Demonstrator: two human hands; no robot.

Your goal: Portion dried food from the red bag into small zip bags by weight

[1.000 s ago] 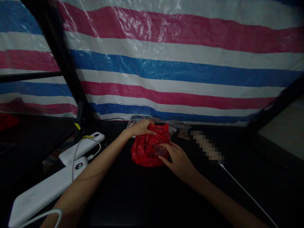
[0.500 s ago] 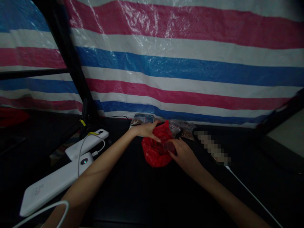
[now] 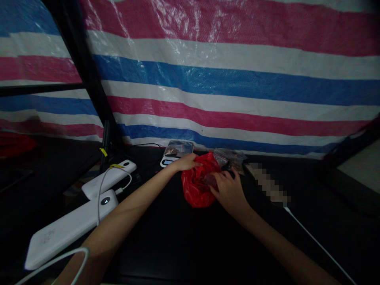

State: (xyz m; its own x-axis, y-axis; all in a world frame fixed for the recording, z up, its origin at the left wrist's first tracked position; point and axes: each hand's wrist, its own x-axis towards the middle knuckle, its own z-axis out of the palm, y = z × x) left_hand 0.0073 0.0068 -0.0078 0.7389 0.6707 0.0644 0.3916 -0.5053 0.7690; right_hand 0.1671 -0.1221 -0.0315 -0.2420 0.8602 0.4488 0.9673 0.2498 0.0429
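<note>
No brand, label or writing can be read anywhere; faint marks on the nearer of two white power banks (image 3: 67, 231) are too dim to be made out. A red plastic bag (image 3: 197, 186) is seen crumpled on the dark surface (image 3: 184, 245), near the far edge, in front of the striped tarpaulin (image 3: 225, 87). Its upper rim is pinched by the left hand (image 3: 188, 162), fingers closed on the plastic. The right hand (image 3: 227, 188) is pressed against the bag's right side, its fingers curled at the opening around something small and translucent; what that thing is cannot be told, nor what else the bag contains.

Just behind the left hand a small white scale (image 3: 175, 154) is placed, with a clear packet of brownish contents resting on its platform. To the right of the bag, behind the right hand, several clear packets (image 3: 230, 158) holding reddish-brown matter are heaped together.

At the left, the second power bank (image 3: 109, 178) is laid beyond the first, both joined by a white cable (image 3: 102, 190). Another white cable (image 3: 314, 241) is stretched across the surface at the right.
</note>
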